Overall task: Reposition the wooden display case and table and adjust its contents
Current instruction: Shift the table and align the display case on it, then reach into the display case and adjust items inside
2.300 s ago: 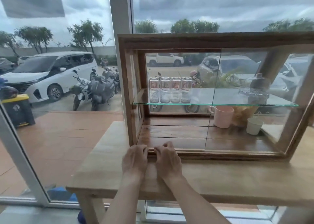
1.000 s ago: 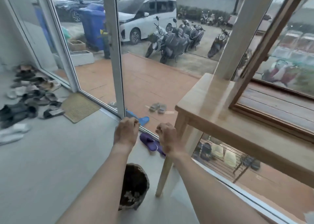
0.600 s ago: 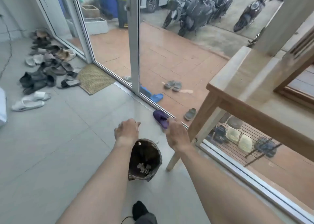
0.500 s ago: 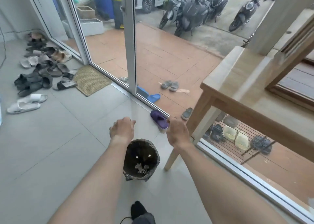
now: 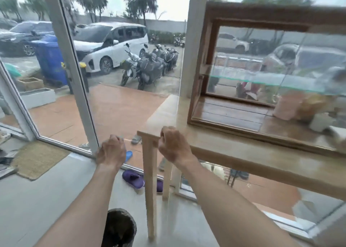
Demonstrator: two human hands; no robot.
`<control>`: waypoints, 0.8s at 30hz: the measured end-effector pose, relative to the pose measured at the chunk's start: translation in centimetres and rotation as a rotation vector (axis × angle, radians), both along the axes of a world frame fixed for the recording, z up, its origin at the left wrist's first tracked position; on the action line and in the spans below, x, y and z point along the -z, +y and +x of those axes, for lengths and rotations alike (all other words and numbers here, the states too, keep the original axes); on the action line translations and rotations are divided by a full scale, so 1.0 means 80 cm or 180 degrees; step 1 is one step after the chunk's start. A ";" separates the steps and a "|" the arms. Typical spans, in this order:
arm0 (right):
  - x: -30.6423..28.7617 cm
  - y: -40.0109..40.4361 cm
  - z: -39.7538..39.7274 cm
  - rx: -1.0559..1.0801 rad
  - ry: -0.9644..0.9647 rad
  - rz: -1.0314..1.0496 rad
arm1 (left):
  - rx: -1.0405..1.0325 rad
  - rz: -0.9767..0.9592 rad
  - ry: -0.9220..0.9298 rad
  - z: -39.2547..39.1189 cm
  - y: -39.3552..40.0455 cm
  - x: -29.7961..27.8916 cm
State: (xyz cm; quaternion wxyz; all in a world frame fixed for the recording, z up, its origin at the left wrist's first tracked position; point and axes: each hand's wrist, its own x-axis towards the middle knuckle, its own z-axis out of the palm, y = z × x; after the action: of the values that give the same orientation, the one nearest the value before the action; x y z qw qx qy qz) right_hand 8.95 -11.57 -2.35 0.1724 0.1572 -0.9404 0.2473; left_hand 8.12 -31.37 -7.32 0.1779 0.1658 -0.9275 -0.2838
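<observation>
The light wooden table (image 5: 243,153) stands against the window at the right, and the wooden display case (image 5: 206,59) sits on top of it. Inside the case are a glass shelf (image 5: 280,81), a blurred pink cup (image 5: 286,106) and a white cup (image 5: 320,122). My right hand (image 5: 174,145) is curled over the table's front edge at its near-left corner, above the leg (image 5: 150,181). My left hand (image 5: 111,151) hangs in the air left of the table, fingers curled, holding nothing.
A dark woven bin (image 5: 119,230) stands on the floor just below my arms. Purple slippers (image 5: 133,178) lie by the table leg and a doormat (image 5: 37,158) lies at the left. Glass walls with white frames (image 5: 74,78) close off the front.
My view has lifted from the floor and bin back up to the table and case. Both hands rose, and the right one came onto the table's corner edge.
</observation>
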 end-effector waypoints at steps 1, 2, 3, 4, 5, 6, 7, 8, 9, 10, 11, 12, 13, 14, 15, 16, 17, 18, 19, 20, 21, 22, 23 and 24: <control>-0.014 0.027 0.000 0.0113 0.0088 -0.0042 | 0.0090 0.0019 0.0117 -0.005 0.024 -0.015; -0.027 0.055 0.001 0.0225 0.0148 -0.0104 | 0.0161 0.0027 0.0198 -0.009 0.046 -0.028; -0.038 0.083 0.005 0.0347 0.0184 -0.0159 | 0.0241 -0.0009 0.0272 -0.015 0.069 -0.039; -0.048 0.111 0.010 0.0465 0.0236 -0.0198 | 0.0342 -0.0087 0.0332 -0.019 0.093 -0.050; -0.055 0.140 0.013 0.0596 0.0299 -0.0206 | 0.0451 -0.0182 0.0367 -0.022 0.119 -0.061; -0.060 0.169 0.017 0.0741 0.0351 -0.0189 | 0.0550 -0.0257 0.0358 -0.025 0.146 -0.070; -0.064 0.197 0.020 0.0900 0.0380 -0.0157 | 0.0649 -0.0324 0.0311 -0.028 0.172 -0.077; -0.065 0.224 0.023 0.1078 0.0408 -0.0142 | 0.0756 -0.0387 0.0315 -0.032 0.198 -0.083; -0.065 0.251 0.026 0.1263 0.0416 -0.0160 | 0.0895 -0.0464 0.0363 -0.036 0.222 -0.086; -0.064 0.276 0.030 0.1437 0.0419 -0.0188 | 0.1038 -0.0513 0.0440 -0.039 0.246 -0.089; -0.062 0.298 0.035 0.1589 0.0408 -0.0222 | 0.1193 -0.0534 0.0533 -0.040 0.268 -0.091; -0.060 0.320 0.042 0.1722 0.0397 -0.0240 | 0.1345 -0.0558 0.0604 -0.040 0.290 -0.091; -0.059 0.342 0.049 0.1836 0.0366 -0.0232 | 0.1474 -0.0611 0.0653 -0.040 0.311 -0.091; -0.057 0.363 0.056 0.1924 0.0333 -0.0190 | 0.1563 -0.0681 0.0651 -0.036 0.332 -0.090; -0.058 0.382 0.065 0.2004 0.0323 -0.0111 | 0.1636 -0.0770 0.0614 -0.033 0.350 -0.087; -0.059 0.401 0.072 0.2085 0.0332 -0.0010 | 0.1726 -0.0829 0.0581 -0.030 0.366 -0.085; -0.060 0.418 0.078 0.2163 0.0339 0.0065 | 0.1828 -0.0880 0.0563 -0.030 0.379 -0.081; -0.064 0.434 0.084 0.2223 0.0345 0.0081 | 0.1903 -0.0934 0.0533 -0.031 0.390 -0.077; -0.071 0.447 0.089 0.2278 0.0368 0.0054 | 0.1940 -0.0974 0.0512 -0.034 0.398 -0.073; -0.077 0.460 0.094 0.2340 0.0436 0.0041 | 0.1945 -0.0986 0.0493 -0.037 0.405 -0.070; -0.084 0.473 0.098 0.2404 0.0526 0.0067 | 0.1950 -0.0994 0.0463 -0.041 0.410 -0.064; -0.090 0.486 0.100 0.2462 0.0609 0.0136 | 0.1961 -0.1002 0.0422 -0.041 0.414 -0.060; -0.096 0.500 0.102 0.2508 0.0646 0.0252 | 0.1977 -0.1021 0.0368 -0.042 0.416 -0.055; -0.101 0.512 0.102 0.2529 0.0659 0.0345 | 0.1993 -0.1026 0.0293 -0.041 0.418 -0.049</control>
State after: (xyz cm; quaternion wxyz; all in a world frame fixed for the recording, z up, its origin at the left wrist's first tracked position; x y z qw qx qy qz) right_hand 17.14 29.40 5.69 0.3396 -0.1850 -0.9173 0.0945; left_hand 4.80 2.09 -3.38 0.1478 -0.1697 -0.9572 -0.1818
